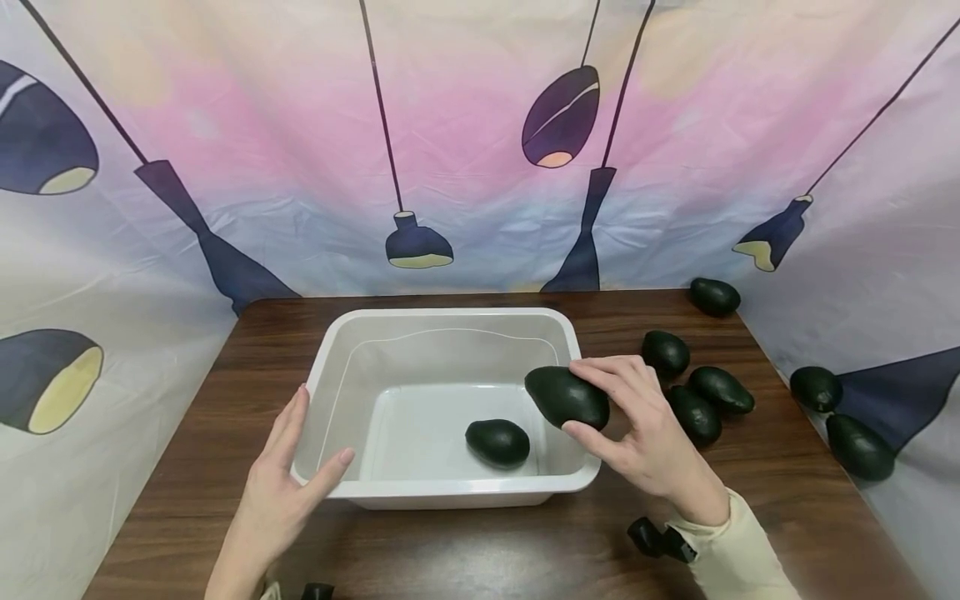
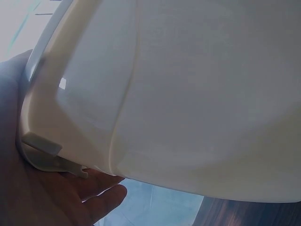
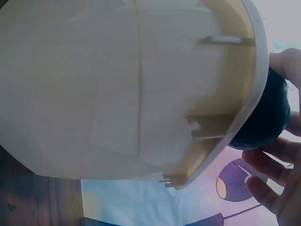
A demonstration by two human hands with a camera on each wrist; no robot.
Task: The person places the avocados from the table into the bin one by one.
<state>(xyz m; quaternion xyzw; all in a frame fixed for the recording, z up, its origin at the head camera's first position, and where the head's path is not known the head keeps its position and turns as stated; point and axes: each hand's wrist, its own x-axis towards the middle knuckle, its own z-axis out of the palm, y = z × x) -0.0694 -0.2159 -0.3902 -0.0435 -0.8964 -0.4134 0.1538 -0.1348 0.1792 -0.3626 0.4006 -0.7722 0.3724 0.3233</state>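
Over the white tub's right rim [image 1: 576,346], the right hand [image 1: 637,425] grips an avocado [image 1: 566,397]; the left hand [image 1: 288,475] cups the tub's left corner, fingers relaxed; 1 avocado in the tub [image 1: 497,442] lies on its floor.

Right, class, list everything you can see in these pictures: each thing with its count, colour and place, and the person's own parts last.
Tub: one, white plastic, middle of the table.
Avocado in the tub: one, dark green, on the tub floor, right of middle.
Held avocado: one, dark green, over the tub's right rim.
Loose avocados: six, dark green; four on the table right of the tub, two on the cloth at the far right.
Table: one, dark brown wood.
Backdrop cloth: one, pink and pale blue with dark lamp prints, behind and at both sides.
Left hand: on the tub's front left corner.
Right hand: grips the held avocado.
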